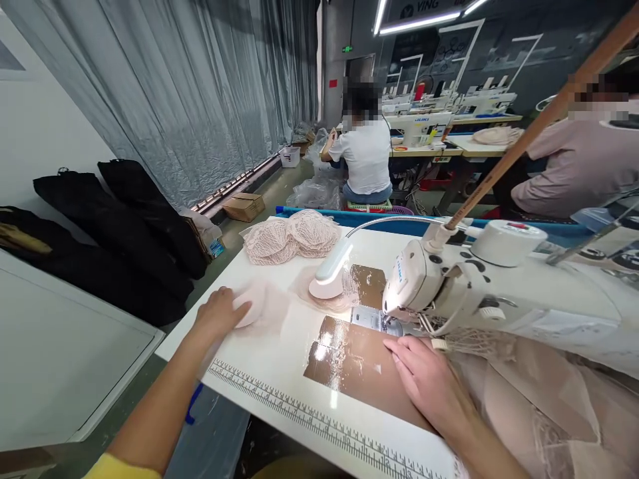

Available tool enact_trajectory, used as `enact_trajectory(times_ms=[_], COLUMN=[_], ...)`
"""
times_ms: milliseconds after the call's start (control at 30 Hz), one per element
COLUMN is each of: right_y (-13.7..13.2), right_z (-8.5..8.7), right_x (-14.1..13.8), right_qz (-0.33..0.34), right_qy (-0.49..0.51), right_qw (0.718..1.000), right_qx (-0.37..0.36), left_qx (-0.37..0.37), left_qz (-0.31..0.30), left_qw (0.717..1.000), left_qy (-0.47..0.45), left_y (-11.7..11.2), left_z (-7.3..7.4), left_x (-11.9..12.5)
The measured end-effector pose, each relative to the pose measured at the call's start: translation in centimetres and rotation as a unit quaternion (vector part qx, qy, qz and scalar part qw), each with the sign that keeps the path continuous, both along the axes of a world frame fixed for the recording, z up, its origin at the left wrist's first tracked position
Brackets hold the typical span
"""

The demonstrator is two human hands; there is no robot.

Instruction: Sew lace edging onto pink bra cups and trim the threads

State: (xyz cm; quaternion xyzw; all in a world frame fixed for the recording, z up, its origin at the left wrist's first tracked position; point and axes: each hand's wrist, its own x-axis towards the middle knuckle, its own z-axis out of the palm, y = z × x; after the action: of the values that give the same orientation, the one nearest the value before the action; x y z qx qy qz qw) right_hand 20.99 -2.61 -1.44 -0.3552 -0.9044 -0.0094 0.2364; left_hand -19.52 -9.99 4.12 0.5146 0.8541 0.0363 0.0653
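My left hand [218, 313] reaches out to the left side of the white sewing table [279, 359] and closes its fingers on a pale pink round fabric piece [255, 301]. My right hand [424, 379] lies flat with fingers stretched out on the brown taped patch [349, 359], just in front of the needle area of the white sewing machine [449, 286]. Beige fabric with lace [544, 399] is heaped under the machine arm on the right, beside my right wrist. A stack of pink lace cups [292, 236] sits at the table's far edge.
A white gooseneck lamp [332, 269] shines onto the table beside the needle. A ruler strip [319, 422] runs along the near edge. Black bags [114, 226] lie on the left. Two people sit at other sewing machines [419, 126] behind. A cardboard box [243, 206] stands on the floor.
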Motion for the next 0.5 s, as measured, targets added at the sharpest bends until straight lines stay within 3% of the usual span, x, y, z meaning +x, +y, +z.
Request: enact_trajectory(times_ms=[67, 133, 233, 300, 367, 433, 500], right_y=[0.0, -0.1, -0.3, -0.6, -0.9, -1.2, -1.4], right_z=[0.2, 0.4, 0.8, 1.1, 1.4, 1.8, 2.1], right_x=[-0.1, -0.2, -0.3, -0.4, -0.4, -0.2, 0.0], right_qz=[-0.008, -0.018, -0.031, -0.029, -0.027, -0.027, -0.017], right_qy=[0.006, 0.012, 0.034, 0.067, 0.109, 0.147, 0.174], right_qw=[1.000, 1.000, 0.998, 0.996, 0.990, 0.983, 0.977], right_qx=[-0.007, -0.021, -0.041, -0.059, -0.086, -0.111, -0.124], left_qx=[0.073, 0.094, 0.022, -0.053, -0.091, -0.092, -0.070], left_qz=[-0.039, -0.066, -0.106, -0.169, -0.270, -0.375, -0.431], left_qw=[0.994, 0.976, 0.894, 0.840, 0.813, 0.809, 0.814], left_qy=[-0.065, -0.186, -0.434, -0.512, -0.508, -0.443, -0.384], left_y=[-3.0, -5.6, -7.3, -6.4, -4.3, -1.4, 1.5], left_z=[-0.8, -0.6, 1.3, 2.7, 3.3, 2.8, 1.7], left_x=[-1.3, -1.0, 2.0, 5.0, 8.2, 11.5, 14.5])
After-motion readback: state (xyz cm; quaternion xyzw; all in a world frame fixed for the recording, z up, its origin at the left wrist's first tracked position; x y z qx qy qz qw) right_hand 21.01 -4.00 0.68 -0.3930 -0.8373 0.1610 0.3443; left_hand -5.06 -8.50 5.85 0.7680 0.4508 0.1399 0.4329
